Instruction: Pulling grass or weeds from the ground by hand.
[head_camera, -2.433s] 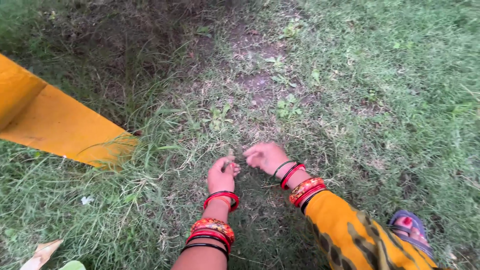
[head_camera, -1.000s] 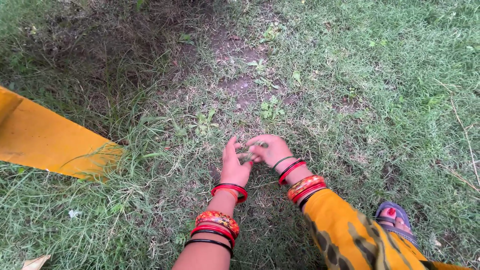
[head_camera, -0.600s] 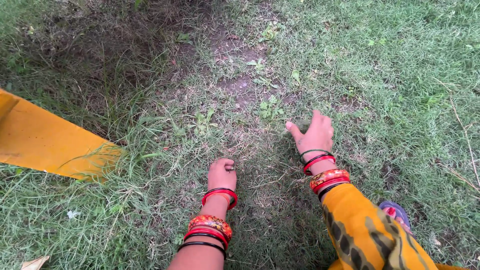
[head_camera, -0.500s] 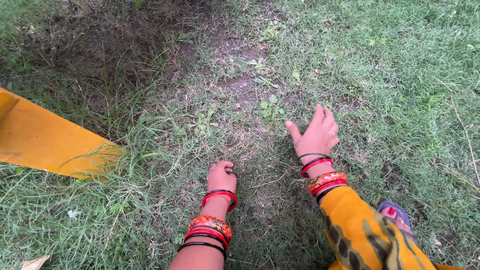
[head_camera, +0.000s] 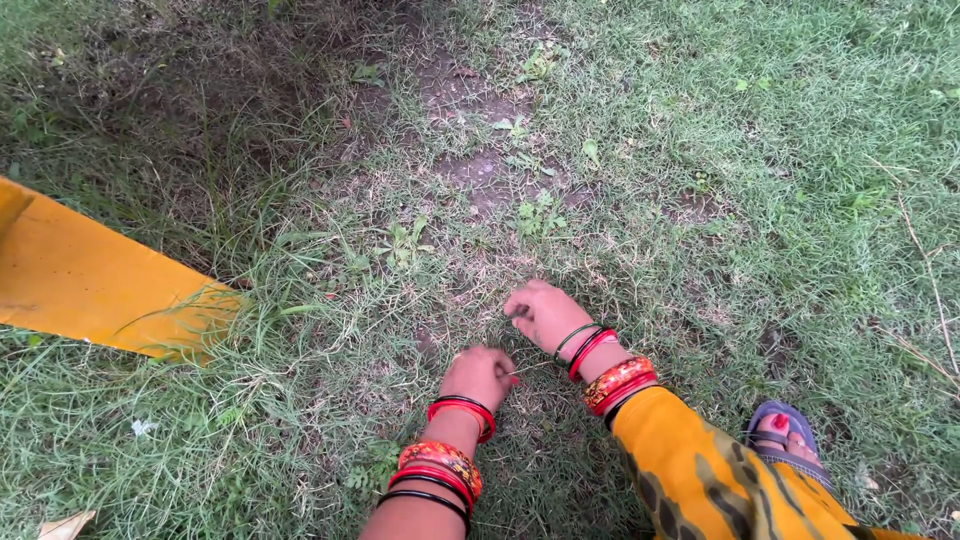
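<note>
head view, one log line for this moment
left hand: closed in grass | right hand: pinching grass blades | yellow cloth: left, on ground

Outdoor lawn or garden — patchy grass (head_camera: 780, 180) all over, bare soil patch (head_camera: 480, 165) at 12 o'clock, small weeds (head_camera: 540, 215) — yellow cloth (head_camera: 90, 280) at 9 o'clock.
</note>
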